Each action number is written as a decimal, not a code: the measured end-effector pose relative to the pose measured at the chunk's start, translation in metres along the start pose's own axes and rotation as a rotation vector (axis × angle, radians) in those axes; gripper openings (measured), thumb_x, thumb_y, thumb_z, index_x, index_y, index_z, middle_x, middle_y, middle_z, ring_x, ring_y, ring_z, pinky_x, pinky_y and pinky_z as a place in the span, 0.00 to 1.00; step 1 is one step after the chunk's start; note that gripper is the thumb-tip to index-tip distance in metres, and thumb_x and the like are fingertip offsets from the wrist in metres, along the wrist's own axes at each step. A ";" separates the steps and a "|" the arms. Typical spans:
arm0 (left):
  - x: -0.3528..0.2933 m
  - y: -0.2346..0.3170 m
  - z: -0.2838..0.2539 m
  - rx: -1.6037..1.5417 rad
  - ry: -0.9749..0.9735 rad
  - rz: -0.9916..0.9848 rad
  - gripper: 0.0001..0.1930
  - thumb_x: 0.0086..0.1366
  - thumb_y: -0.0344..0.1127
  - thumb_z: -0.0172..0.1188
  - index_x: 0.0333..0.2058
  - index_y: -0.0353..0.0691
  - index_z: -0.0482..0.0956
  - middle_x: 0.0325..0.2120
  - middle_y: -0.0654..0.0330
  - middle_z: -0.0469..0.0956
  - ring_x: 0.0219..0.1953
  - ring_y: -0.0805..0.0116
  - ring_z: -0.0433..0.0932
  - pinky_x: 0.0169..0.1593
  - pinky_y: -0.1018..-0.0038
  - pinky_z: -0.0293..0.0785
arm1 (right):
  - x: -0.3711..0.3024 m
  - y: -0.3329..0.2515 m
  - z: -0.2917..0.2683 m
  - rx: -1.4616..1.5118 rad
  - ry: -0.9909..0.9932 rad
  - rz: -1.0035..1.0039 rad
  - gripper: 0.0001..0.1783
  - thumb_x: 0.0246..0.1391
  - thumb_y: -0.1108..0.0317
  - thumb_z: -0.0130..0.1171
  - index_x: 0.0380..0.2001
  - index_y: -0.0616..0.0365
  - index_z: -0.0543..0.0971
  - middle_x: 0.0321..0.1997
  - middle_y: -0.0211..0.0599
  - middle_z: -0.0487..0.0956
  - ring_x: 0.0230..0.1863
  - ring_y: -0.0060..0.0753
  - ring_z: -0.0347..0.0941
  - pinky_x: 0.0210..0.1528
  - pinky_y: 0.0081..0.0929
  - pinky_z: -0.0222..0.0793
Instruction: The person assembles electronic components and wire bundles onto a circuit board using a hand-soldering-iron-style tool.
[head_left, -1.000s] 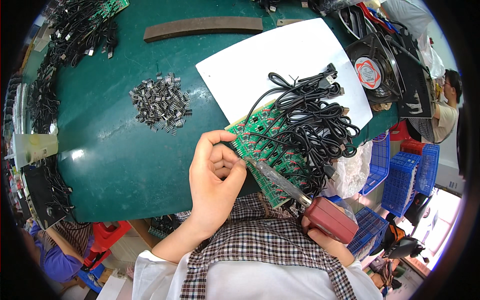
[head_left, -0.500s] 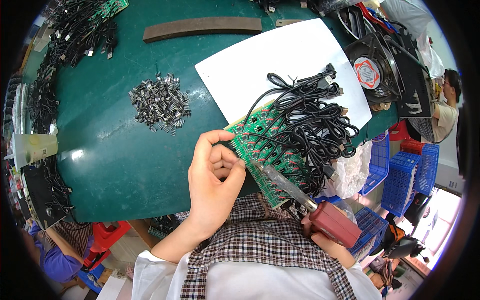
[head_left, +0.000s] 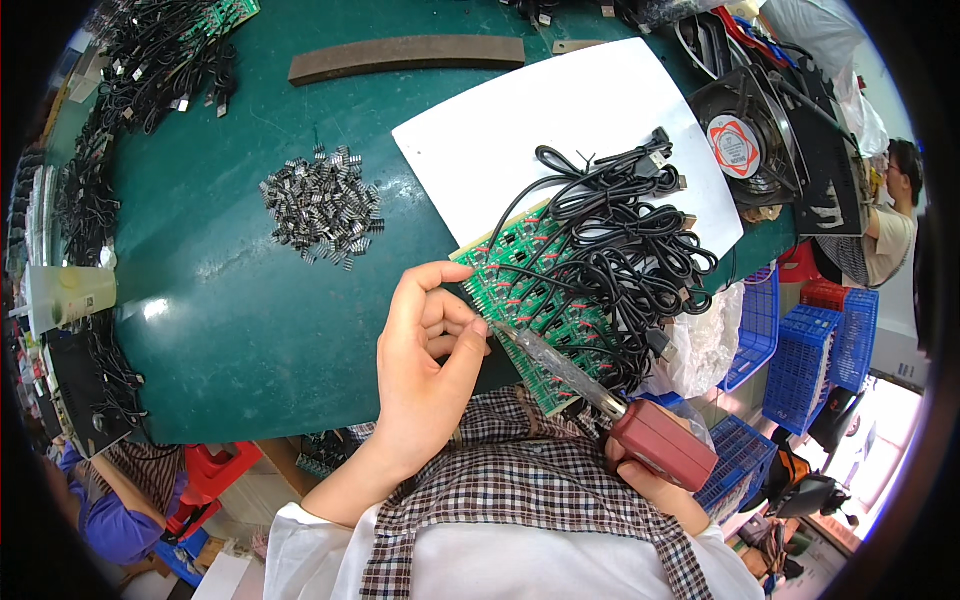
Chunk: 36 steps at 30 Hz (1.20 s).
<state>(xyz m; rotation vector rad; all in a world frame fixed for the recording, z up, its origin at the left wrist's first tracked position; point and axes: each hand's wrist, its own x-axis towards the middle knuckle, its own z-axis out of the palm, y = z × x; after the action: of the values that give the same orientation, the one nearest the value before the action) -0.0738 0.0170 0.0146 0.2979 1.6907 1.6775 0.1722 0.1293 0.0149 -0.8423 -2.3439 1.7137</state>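
A green circuit board panel (head_left: 548, 390) with red and black wire ends lies tilted at the table's near edge. My left hand (head_left: 425, 350) is at its left edge, index fingertip touching the corner. The thumb and curled fingers pinch together by the edge; anything between them is too small to make out. My right hand (head_left: 655, 488) grips the dark red handle of a soldering gun (head_left: 665, 445). Its long metal barrel slants up left across the board, with the tip close to my left thumb. Bundled black USB cables (head_left: 640, 240) run from the board to the right.
A pile of small metal-pinned connectors (head_left: 320, 208) sits on the green table (head_left: 220, 350). White paper (head_left: 520, 130) lies partly under the cables. A brown bar (head_left: 410, 58) is at the back, a fan (head_left: 740, 140) at the right. Blue crates (head_left: 800, 350) and other people are around.
The soldering gun has shifted slightly left and its tip is nearer my left thumb. My left hand stays almost in place at the board's edge.
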 end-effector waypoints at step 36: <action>-0.013 0.005 -0.029 -0.072 -0.042 -0.085 0.08 0.58 0.22 0.53 0.37 0.28 0.75 0.27 0.58 0.76 0.29 0.73 0.77 0.35 0.80 0.74 | 0.001 -0.020 0.007 0.243 0.086 0.123 0.22 0.41 0.55 0.63 0.28 0.66 0.75 0.18 0.29 0.73 0.18 0.21 0.68 0.22 0.16 0.62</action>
<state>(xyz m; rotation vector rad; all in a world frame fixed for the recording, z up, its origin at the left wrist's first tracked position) -0.0842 -0.0124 0.0199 0.2226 1.5861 1.6545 0.1611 0.1198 0.0304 -1.0097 -2.0151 1.9190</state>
